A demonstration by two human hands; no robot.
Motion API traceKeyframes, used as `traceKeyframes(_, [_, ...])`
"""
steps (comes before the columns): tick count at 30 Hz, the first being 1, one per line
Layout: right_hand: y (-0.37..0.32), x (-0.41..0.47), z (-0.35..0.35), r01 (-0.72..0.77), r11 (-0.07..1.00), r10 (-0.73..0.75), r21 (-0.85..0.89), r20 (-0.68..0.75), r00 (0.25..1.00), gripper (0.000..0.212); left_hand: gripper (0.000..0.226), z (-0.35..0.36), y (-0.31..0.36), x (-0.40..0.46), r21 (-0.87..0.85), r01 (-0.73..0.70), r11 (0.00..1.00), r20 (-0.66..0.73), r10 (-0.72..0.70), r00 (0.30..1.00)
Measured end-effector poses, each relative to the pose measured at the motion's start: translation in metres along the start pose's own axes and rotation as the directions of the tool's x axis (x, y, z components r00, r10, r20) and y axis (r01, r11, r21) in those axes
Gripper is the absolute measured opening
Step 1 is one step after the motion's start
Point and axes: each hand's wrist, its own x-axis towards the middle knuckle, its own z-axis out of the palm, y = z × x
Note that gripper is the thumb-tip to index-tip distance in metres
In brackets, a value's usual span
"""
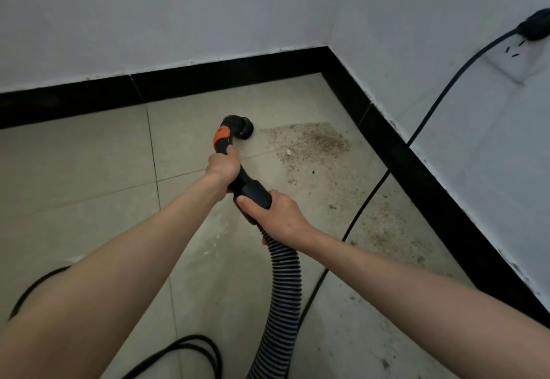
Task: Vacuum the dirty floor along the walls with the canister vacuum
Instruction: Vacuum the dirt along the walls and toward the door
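Note:
My left hand (222,167) grips the black vacuum handle just below its orange band (220,136). My right hand (272,214) grips the handle's thick rear end, where the ribbed grey-black hose (282,295) joins it. The black nozzle (244,128) points down at the beige tiled floor (89,164), left of a patch of brown dirt and crumbs (312,143) near the room's corner. More dirt trails along the right wall's black baseboard (422,170). The canister itself is out of view.
A black power cord (425,119) runs from a plug (535,25) in a wall socket on the right wall down across the floor. More cord loops lie at the bottom left (184,346). White walls with black baseboards meet at the corner.

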Motion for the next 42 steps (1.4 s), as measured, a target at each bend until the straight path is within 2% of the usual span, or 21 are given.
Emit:
traceKeyframes(18, [0.032,-0.004,-0.036,-0.059,0.992,0.068,0.113,-0.080,0.994,0.039,0.056,0.060,0.018,-0.012,0.078,-0.048,0.996,0.091,0.041,0.995])
traceKeyframes(26, [0.048,0.003,-0.059,-0.075,0.973,0.106,0.218,-0.133,0.986,0.036,0.057,0.096,0.037,-0.014,0.105,-0.113,0.988,0.133,0.099,0.986])
traceKeyframes(35, [0.075,0.010,-0.085,-0.094,0.962,0.152,0.256,-0.218,0.964,0.037,0.055,0.148,0.048,-0.010,0.194,-0.194,0.962,0.179,0.160,0.971])
traceKeyframes(42, [0.094,0.012,-0.094,-0.111,0.939,0.215,0.326,-0.301,0.929,0.035,0.050,0.181,0.060,-0.024,0.288,-0.286,0.914,0.279,0.206,0.938])
